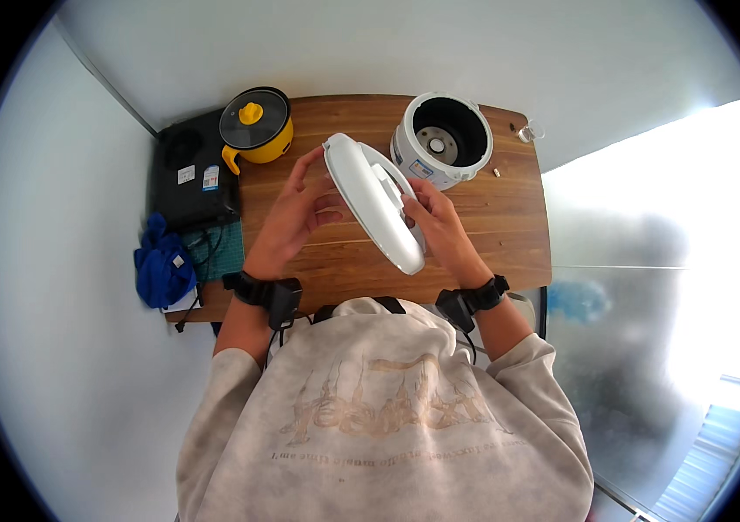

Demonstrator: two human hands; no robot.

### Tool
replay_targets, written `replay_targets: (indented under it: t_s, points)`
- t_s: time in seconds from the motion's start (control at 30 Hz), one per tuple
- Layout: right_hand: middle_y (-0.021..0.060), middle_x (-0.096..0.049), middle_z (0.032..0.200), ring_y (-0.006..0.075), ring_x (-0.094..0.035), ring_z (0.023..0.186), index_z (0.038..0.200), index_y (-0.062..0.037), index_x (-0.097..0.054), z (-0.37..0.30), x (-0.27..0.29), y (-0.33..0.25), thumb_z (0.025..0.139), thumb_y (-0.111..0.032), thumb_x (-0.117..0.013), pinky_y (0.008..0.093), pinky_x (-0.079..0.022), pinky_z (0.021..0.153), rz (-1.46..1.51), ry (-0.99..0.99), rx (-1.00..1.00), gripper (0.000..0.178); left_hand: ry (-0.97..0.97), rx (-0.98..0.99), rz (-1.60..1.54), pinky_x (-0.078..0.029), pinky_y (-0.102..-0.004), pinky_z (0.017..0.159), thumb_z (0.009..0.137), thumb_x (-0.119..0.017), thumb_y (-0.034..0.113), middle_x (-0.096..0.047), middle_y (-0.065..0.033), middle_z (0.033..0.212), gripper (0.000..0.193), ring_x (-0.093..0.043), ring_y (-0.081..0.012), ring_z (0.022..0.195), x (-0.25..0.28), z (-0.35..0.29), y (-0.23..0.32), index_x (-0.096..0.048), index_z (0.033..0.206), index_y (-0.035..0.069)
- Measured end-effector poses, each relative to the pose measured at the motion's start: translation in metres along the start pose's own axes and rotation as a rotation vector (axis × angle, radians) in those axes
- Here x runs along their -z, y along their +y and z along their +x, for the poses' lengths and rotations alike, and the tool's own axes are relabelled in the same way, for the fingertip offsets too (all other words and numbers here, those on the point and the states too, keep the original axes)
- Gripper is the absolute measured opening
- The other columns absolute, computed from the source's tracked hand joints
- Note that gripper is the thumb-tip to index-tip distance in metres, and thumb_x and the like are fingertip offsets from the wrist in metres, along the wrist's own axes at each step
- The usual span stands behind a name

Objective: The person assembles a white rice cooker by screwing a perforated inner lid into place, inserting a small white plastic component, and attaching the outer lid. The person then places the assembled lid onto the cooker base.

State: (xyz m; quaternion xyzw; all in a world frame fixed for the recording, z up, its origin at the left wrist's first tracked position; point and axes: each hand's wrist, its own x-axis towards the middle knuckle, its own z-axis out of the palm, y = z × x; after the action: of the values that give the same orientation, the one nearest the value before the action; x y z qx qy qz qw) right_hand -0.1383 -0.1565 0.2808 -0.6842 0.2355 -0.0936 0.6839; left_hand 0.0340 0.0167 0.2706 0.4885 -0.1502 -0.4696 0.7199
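A white rice cooker lid (366,204) is held tilted above the table, its outer face with the raised handle turned to the right. My right hand (438,222) is closed on the lid at its handle side. At the lid's left, my left hand (294,216) has its fingers apart beside the rim and underside. Whether those fingertips touch the lid, I cannot tell. Behind the lid to the right stands the white rice cooker body (409,148), its top uncovered. A dark cavity with a round metal heating plate (437,146) shows inside.
On the wooden table (492,235), a yellow electric pot (270,150) with a dark lid stands back left. Left of it lie a black appliance (191,196), a blue cloth (161,265), a green mat (229,252) and cables. A small clear glass (530,131) is at the far right.
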Motion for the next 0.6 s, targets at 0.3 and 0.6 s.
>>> replay_targets:
  t_s: [0.3, 0.6]
  points:
    - [0.0054, -0.068, 0.089, 0.0098, -0.060, 0.078, 0.125, 0.0048, -0.055, 0.004, 0.012, -0.002, 0.093, -0.021, -0.069, 0.0264, -0.048, 0.070, 0.002, 0.061, -0.028, 0.043, -0.056, 0.107, -0.041, -0.056, -0.0317, 0.081, 0.102, -0.053, 0.030, -0.067, -0.0089, 0.116, 0.052, -0.067, -0.0169, 0.099, 0.012, 0.007, -0.004, -0.035, 0.148, 0.012]
    - [0.0082, -0.068, 0.088, 0.0121, -0.063, 0.078, 0.124, 0.0072, -0.056, 0.061, 0.111, -0.029, 0.085, -0.023, -0.078, 0.0280, -0.050, 0.067, -0.257, 0.355, 0.046, 0.054, 0.024, 0.193, 0.024, -0.051, -0.0242, 0.072, 0.102, -0.051, 0.029, -0.069, -0.0034, 0.109, 0.029, -0.065, -0.0112, 0.092, 0.023, 0.006, -0.018, -0.054, 0.127, 0.014]
